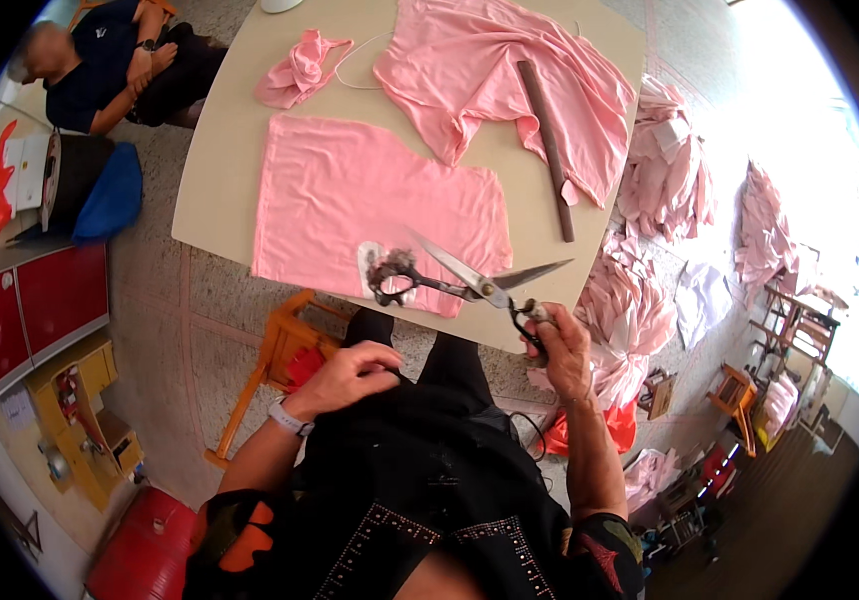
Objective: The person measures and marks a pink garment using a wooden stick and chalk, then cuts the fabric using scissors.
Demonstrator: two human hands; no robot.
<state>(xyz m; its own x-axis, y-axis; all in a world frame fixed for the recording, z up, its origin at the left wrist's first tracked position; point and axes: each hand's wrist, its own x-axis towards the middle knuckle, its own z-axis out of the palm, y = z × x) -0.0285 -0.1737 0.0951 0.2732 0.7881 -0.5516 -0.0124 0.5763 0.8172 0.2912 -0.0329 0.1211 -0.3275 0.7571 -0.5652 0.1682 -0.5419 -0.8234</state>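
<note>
My right hand [562, 345] is closed around one handle of a pair of large metal scissors [490, 290] at the table's near right edge. Their blades are spread wide. The other handle, wrapped in dark material, extends left over a flat pink cloth piece [350, 200]. A white patch [370, 262] shows beside that handle. In front of my lap, short of the table edge, my left hand [355, 378] is empty, its fingers loosely bent and apart from the thumb.
On the beige table [215, 180] lie a larger rumpled pink cloth [470, 60], a dark brown stick [547, 150] and a crumpled pink bundle [305, 70]. Pink cloth heaps [620, 310] stand at right. A wooden stool [275, 350] is by my left; a person [100, 65] sits far left.
</note>
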